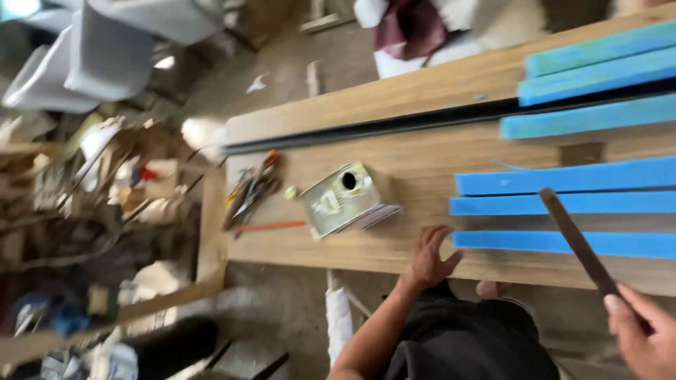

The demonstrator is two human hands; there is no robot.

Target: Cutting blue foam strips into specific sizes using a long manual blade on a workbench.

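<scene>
So far your right hand (644,331) grips a dark flat bar (577,243) over the blue strips (563,204); your left hand (429,257) rests released on the surface (422,165), nothing visibly worked yet.

Single head view, looking steeply down (blurred, perhaps tilted), workbench (422,158) close

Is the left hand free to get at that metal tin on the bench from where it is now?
Probably yes. The left hand rests empty on the bench edge, and the metal tin lies just beyond it with only bare wood between.
</scene>
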